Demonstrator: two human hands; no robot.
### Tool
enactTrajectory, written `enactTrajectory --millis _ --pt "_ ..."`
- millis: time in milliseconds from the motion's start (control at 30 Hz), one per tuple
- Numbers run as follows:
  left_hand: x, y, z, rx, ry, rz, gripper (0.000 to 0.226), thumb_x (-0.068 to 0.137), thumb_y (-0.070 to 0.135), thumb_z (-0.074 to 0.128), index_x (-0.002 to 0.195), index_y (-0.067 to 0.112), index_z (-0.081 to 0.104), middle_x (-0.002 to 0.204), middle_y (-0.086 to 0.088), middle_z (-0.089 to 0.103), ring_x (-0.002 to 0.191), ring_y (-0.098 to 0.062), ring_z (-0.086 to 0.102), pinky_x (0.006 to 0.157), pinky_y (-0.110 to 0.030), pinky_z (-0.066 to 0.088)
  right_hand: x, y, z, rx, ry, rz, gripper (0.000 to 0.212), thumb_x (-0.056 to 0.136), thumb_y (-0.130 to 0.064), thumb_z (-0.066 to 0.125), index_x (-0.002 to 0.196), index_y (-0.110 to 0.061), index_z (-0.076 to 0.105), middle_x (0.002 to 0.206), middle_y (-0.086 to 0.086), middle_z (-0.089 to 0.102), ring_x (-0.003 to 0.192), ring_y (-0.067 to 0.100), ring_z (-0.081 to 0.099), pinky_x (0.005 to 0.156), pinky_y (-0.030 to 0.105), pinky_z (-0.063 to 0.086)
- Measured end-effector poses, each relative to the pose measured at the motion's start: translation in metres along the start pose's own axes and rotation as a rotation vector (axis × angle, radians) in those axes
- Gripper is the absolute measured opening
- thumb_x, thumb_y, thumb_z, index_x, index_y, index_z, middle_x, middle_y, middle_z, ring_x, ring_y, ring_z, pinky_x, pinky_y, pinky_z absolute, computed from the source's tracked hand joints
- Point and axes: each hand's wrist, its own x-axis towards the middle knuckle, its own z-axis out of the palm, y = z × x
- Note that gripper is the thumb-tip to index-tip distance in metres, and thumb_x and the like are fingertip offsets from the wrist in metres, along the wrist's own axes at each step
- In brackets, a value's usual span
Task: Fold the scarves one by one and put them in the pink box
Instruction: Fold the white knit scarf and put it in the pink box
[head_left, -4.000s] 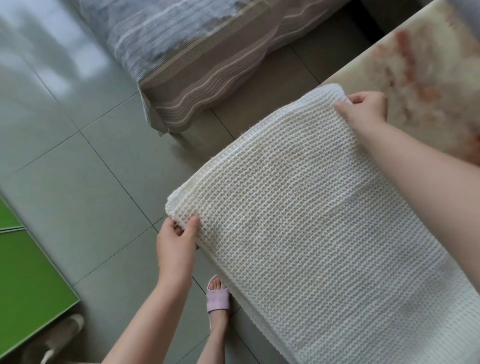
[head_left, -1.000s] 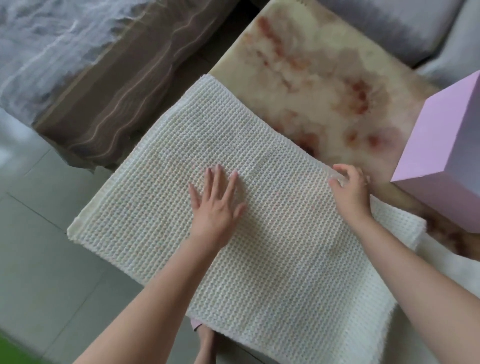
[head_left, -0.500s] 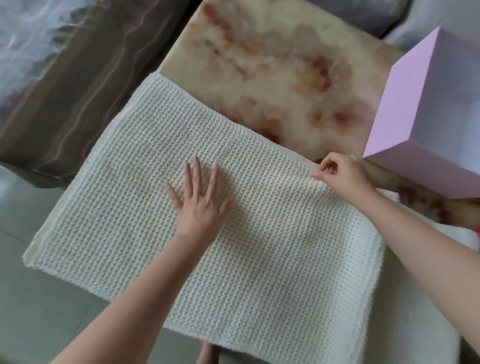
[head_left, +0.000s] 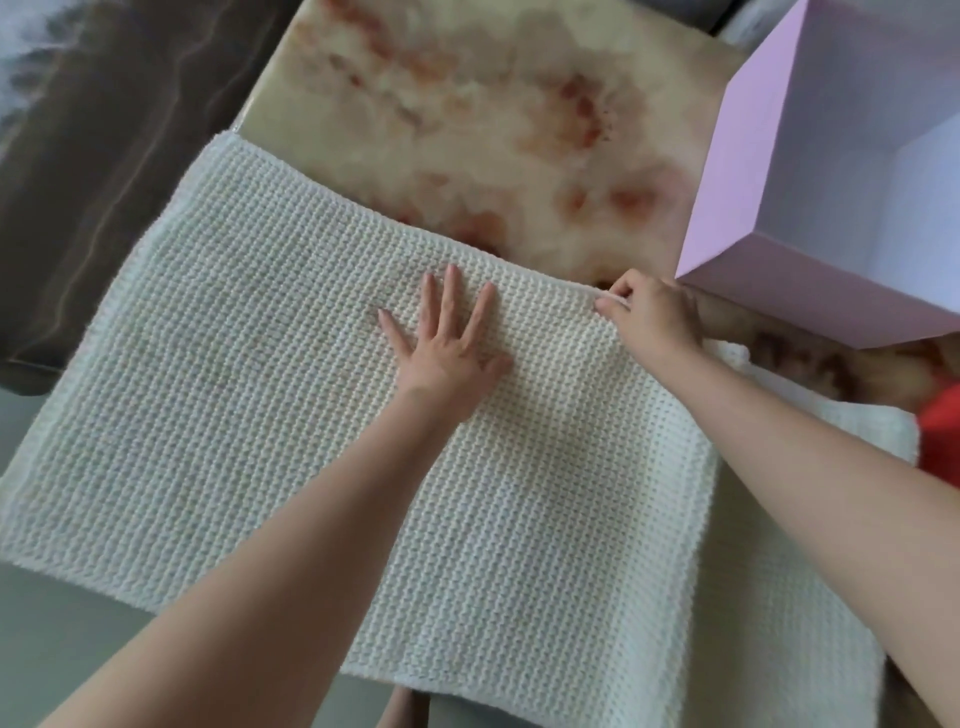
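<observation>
From the head camera, the cream waffle-knit scarf (head_left: 260, 389) lies on the pale, rust-veined marble-look table (head_left: 467, 104), its left part reaching past the table edge. It is doubled over at least once: a lower layer shows at the right. The left hand (head_left: 447, 343) lies flat on its middle with the fingers spread and straight, pressing it down. The right hand (head_left: 654, 317) pinches the scarf's far edge, just beside the open pink cardboard box (head_left: 727, 182).

The part of the box's inside that shows holds nothing, so by my reading the task is at an early stage. This scarf needs further folds before going in, and something red (head_left: 940, 431) at the right edge (perhaps another scarf, too little shows) waits.
</observation>
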Motion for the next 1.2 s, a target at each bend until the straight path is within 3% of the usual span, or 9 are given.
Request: enactTrajectory --millis 100,200,333,467,600,733,833,967,1200 --pt "-0.003 0.017 -0.003 -0.049 0.053 -0.001 0.070 0.097 0.052 0.028 0.149 0.027 -0.012 0.154 -0.006 -0.028 0.141 -0.025 -0.029 0.108 -0.062 -0.014 -0.011 0.004 -0.013 0.064 0.005 -0.090 0.028 0.089 -0.036 0.060 0.106 -0.014 0.062 0.105 0.008 0.064 0.108 0.027 0.053 0.092 0.036 0.040" --pt "-0.020 0.042 0.005 -0.066 0.078 0.196 0.062 0.100 0.041 0.031 0.151 0.025 0.000 0.158 -0.003 -0.016 0.145 -0.022 -0.019 0.115 -0.055 -0.009 -0.036 0.032 -0.039 0.219 0.058 -0.180 0.022 0.093 -0.023 0.056 0.111 -0.011 0.063 0.110 0.001 0.060 0.108 0.019 0.052 0.089 0.026 0.037" --pt "-0.042 0.080 0.029 -0.093 -0.003 0.299 0.059 0.100 0.039 0.032 0.152 0.026 0.006 0.159 -0.001 -0.014 0.144 -0.020 -0.019 0.116 -0.053 -0.008 -0.070 0.105 -0.067 0.227 0.142 -0.078 0.025 0.090 0.001 0.051 0.107 -0.011 0.064 0.107 0.001 0.061 0.104 0.017 0.050 0.088 0.019 0.033" --pt "-0.053 0.123 0.046 -0.160 -0.055 0.312 0.056 0.100 0.043 0.027 0.151 0.030 0.006 0.159 0.000 -0.009 0.145 -0.017 -0.016 0.115 -0.050 -0.012 -0.085 0.171 -0.062 0.028 -0.063 0.030 0.029 0.084 -0.014 0.067 0.113 -0.013 0.064 0.112 0.006 0.060 0.109 0.030 0.048 0.091 0.032 0.034" --pt "-0.062 0.154 0.063 -0.191 -0.095 0.282 0.057 0.099 0.050 0.022 0.151 0.031 0.005 0.159 0.003 -0.010 0.144 -0.014 -0.019 0.115 -0.052 -0.013 -0.086 0.184 -0.056 -0.026 -0.052 0.042 0.033 0.080 -0.038 0.070 0.107 -0.020 0.064 0.100 0.002 0.060 0.106 0.027 0.040 0.092 0.036 0.030" --pt "-0.067 0.173 0.073 -0.130 -0.083 0.209 0.062 0.098 0.052 0.021 0.151 0.030 -0.005 0.157 -0.003 -0.022 0.141 -0.019 -0.028 0.113 -0.057 -0.013 -0.080 0.209 -0.072 -0.109 -0.056 0.075 0.027 0.079 -0.051 0.066 0.092 -0.028 0.061 0.092 0.001 0.050 0.117 0.027 0.031 0.096 0.028 0.015" --pt "-0.069 0.187 0.083 -0.009 -0.080 0.189 0.066 0.097 0.054 0.022 0.149 0.032 -0.012 0.153 -0.010 -0.029 0.140 -0.025 -0.031 0.111 -0.060 -0.012 -0.083 0.256 -0.102 -0.251 -0.014 0.112 0.027 0.074 -0.047 0.072 0.086 -0.027 0.059 0.102 0.011 0.055 0.122 0.034 0.029 0.092 0.027 0.011" --pt "-0.069 0.206 0.102 0.079 -0.040 0.212 0.070 0.097 0.052 0.030 0.149 0.032 -0.011 0.151 -0.014 -0.032 0.138 -0.027 -0.033 0.110 -0.064 -0.009 -0.088 0.288 -0.127 -0.354 0.110 0.094 0.022 0.078 -0.031 0.072 0.091 -0.018 0.063 0.099 0.009 0.060 0.115 0.025 0.032 0.096 0.032 0.011" --pt "-0.081 0.241 0.123 0.164 -0.011 0.308 0.075 0.096 0.051 0.034 0.149 0.031 -0.014 0.153 -0.009 -0.031 0.141 -0.026 -0.029 0.110 -0.065 -0.009 -0.101 0.301 -0.097 -0.114 0.080 0.115 0.048 0.084 -0.042 0.065 0.123 -0.017 0.056 0.126 0.009 0.050 0.118 0.033 0.037 0.095 0.034 0.021"
